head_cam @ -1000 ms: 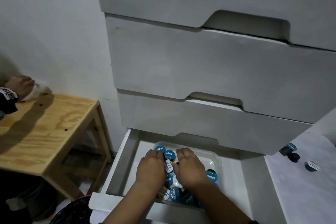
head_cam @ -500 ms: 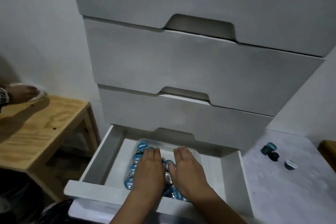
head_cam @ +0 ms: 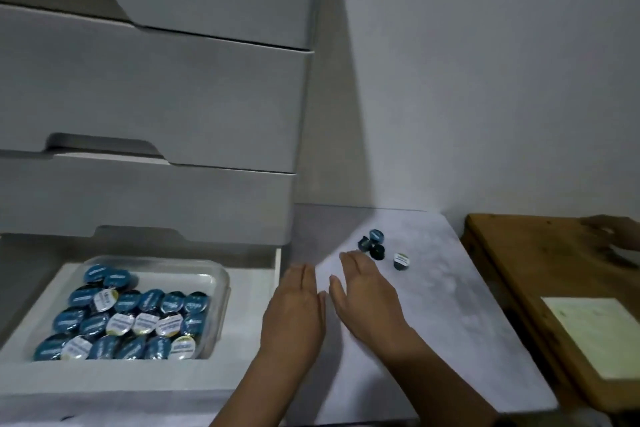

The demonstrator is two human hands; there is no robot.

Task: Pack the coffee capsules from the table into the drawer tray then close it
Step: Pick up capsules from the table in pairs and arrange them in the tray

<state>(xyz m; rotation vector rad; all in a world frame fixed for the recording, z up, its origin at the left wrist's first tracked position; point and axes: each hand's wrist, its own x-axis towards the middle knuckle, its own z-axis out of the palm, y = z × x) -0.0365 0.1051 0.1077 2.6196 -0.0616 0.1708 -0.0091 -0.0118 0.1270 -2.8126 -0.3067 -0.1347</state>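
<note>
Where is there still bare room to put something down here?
The grey table is bare right of the right hand and in front of the loose capsules. The drawer floor right of the tray is free. The tray is crowded.

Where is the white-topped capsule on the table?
The white-topped capsule sits on the grey table, right of three dark capsules, just beyond the right hand.

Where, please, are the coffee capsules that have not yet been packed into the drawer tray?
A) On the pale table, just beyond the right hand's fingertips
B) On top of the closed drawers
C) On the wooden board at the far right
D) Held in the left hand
A: the loose capsules sit on the pale table, just past the open right hand; the left hand holds nothing.
</note>
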